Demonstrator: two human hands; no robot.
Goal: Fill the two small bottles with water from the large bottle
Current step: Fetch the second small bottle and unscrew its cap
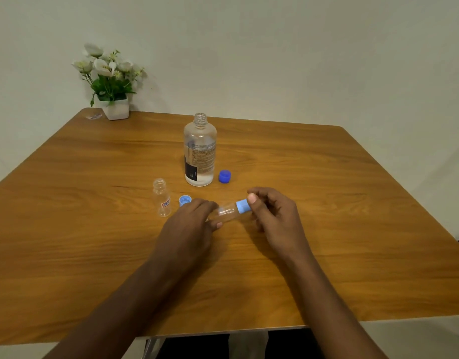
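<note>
The large clear bottle (pixel 199 151) stands uncapped in the middle of the wooden table (pixel 93 229), partly filled with water. Its dark blue cap (pixel 224 176) lies just to its right. One small clear bottle (pixel 163 198) stands open to the left, with a light blue cap (pixel 184 200) beside it. The other small bottle (pixel 228 211) is held sideways above the table. My left hand (pixel 192 224) grips its body. My right hand (pixel 272 213) pinches its light blue cap (pixel 243 206) between thumb and fingers.
A white pot of artificial flowers (pixel 111 84) sits at the table's far left corner, with a small clear scrap (pixel 93 116) beside it. A pale wall stands behind the table. The table's near edge runs below my forearms.
</note>
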